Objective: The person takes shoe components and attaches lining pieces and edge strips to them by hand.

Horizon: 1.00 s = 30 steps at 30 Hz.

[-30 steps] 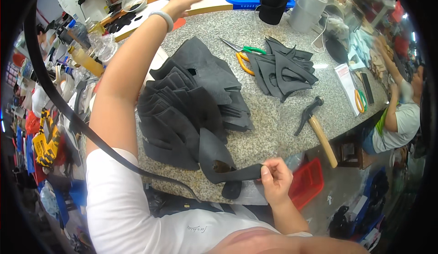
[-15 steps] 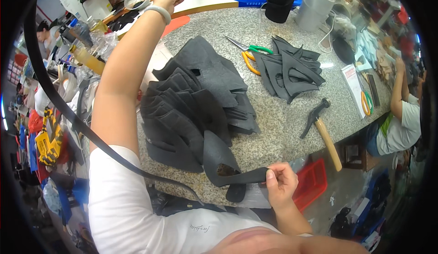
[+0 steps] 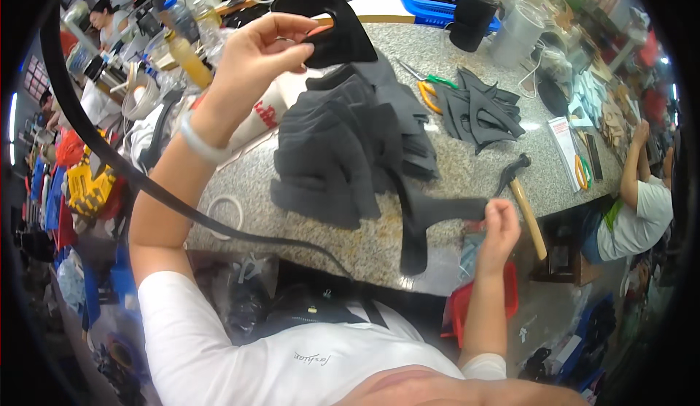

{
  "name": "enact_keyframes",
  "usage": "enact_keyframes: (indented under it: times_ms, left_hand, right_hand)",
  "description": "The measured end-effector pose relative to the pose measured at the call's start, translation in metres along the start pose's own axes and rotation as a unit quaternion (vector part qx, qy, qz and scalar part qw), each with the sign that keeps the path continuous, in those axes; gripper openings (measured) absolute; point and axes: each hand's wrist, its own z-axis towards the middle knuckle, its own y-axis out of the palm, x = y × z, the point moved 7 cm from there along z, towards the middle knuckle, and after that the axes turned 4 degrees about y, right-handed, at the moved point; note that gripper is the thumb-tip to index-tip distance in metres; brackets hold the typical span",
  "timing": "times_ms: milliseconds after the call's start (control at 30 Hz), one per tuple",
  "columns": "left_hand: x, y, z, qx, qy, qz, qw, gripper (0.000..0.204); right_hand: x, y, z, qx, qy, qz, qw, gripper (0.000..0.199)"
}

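Note:
Up at the far left of the bench, my left hand (image 3: 251,67) pinches a curved black shoe-upper piece (image 3: 348,38) by its edge, clear of the pile. Near the front edge, my right hand (image 3: 499,235) has the narrow end of another black upper piece (image 3: 415,227) between thumb and fingers; its other arms spread over the stone top. Between my hands lies a fanned stack of dark grey upper pieces (image 3: 321,151). Beyond it to the right sits a smaller heap of cut pieces (image 3: 481,111), with orange-and-green-handled snips (image 3: 429,94) beside it.
A wooden-handled hammer (image 3: 529,220) lies right of my right hand. Farther back are a black cup (image 3: 472,23) and a blue basket (image 3: 430,12). A black strap (image 3: 146,213) crosses over my left arm. A red bin (image 3: 503,297) stands below the edge; a person (image 3: 649,202) sits at right.
My left hand has come back from the far table and now holds a black piece. My right hand has moved up and right with its piece, which has turned. The view has shifted.

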Motion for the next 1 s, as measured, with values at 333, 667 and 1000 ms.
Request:
enact_keyframes:
  times_ms: [333,667,1000]
  left_hand:
    - [0.022,0.0,-0.134,0.027,-0.052,-0.076,0.995,0.033]
    - [0.033,0.043,-0.173,0.026,0.042,0.057,0.997,0.031]
    - [0.02,0.144,-0.191,-0.055,0.011,-0.192,0.98,0.043]
  right_hand:
    - [0.034,-0.014,0.116,0.011,0.0,-0.022,1.0,0.017]
    - [-0.029,0.018,0.045,-0.01,-0.141,-0.123,0.982,0.027]
    - [-0.083,0.086,-0.092,-0.23,-0.182,-0.066,0.954,0.07]
